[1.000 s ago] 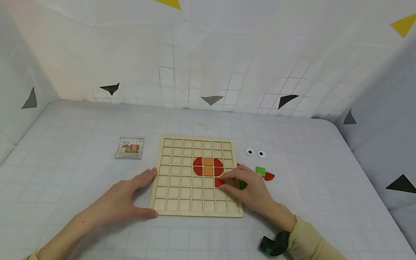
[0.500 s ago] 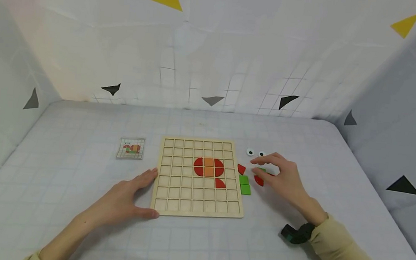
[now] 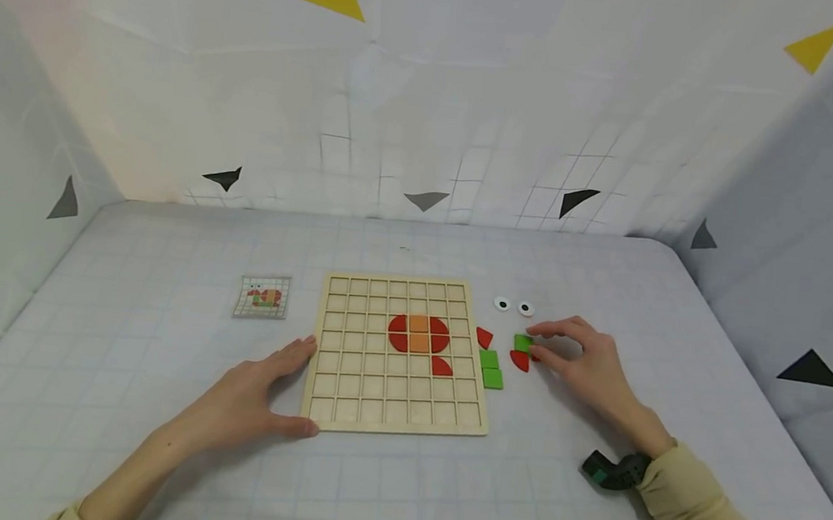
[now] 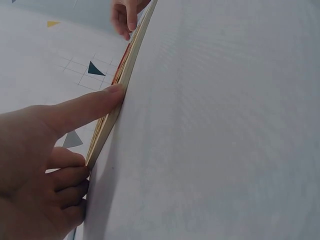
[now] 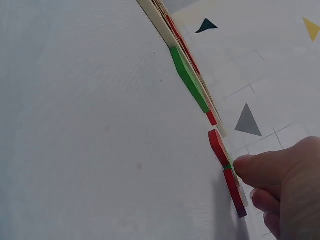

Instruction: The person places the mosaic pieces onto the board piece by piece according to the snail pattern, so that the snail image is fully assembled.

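A wooden grid board (image 3: 360, 378) lies mid-table, with red and orange pieces (image 3: 419, 342) in an oval and a red quarter-circle (image 3: 440, 367) below. My left hand (image 3: 240, 402) rests against its left side, thumb at the front-left corner, other fingertips on the edge; in the left wrist view the thumb (image 4: 87, 107) touches the rim. To the board's right, my right hand (image 3: 597, 378) reaches over a green square (image 3: 522, 342) and a red piece (image 3: 535, 355) partly hidden by the thumb. Thumb and index finger stay apart, near the green square. A red quarter-circle (image 3: 520, 360) lies just below it.
Two green squares (image 3: 491, 369) and a red piece (image 3: 483, 338) lie along the board's right edge. Two round eye pieces (image 3: 513, 306) are behind them. A small picture card (image 3: 262, 296) with a gridded coloured figure sits left of the board.
My right hand has left the red quarter-circle on the board and moved right to the loose pieces, shifting slightly further right in the last half second. The left hand keeps its place.
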The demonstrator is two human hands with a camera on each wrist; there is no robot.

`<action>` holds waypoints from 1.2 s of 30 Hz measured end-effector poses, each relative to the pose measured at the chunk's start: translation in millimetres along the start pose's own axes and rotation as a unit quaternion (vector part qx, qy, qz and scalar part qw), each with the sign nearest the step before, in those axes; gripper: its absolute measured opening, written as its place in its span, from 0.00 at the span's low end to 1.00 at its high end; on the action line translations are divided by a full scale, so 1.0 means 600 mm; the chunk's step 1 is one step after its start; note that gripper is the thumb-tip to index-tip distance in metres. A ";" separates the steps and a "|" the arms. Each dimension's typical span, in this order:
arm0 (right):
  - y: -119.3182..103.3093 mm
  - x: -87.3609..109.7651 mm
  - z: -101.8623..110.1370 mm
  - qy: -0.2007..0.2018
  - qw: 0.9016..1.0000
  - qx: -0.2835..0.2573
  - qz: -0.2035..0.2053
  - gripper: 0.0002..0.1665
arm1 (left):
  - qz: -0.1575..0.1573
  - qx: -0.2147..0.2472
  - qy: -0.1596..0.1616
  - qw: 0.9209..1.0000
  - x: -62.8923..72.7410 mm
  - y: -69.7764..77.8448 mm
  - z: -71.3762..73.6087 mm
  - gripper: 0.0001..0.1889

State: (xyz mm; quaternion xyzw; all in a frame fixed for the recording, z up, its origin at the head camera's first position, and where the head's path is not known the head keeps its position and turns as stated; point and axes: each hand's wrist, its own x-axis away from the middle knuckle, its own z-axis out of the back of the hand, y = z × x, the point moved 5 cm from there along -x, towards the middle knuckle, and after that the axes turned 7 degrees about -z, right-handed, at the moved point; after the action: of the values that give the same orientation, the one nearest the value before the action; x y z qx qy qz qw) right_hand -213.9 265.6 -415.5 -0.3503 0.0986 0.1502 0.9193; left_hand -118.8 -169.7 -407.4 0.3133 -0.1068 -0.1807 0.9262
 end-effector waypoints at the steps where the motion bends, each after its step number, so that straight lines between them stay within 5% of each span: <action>1: 0.000 0.000 -0.001 0.000 1.000 0.003 0.005 0.20 | -0.001 -0.001 0.000 1.000 0.000 0.000 0.000 0.57; 36: 0.005 0.000 -0.002 0.053 0.999 0.010 0.003 0.16 | -0.008 0.000 0.002 1.000 -0.002 0.000 -0.001 0.57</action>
State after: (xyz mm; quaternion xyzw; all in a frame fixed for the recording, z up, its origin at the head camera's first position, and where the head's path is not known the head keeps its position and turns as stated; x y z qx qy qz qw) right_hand -215.0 266.5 -418.3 -0.3480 0.1498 0.1326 0.9159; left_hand -119.8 -169.0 -407.8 0.3148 -0.1025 -0.1876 0.9248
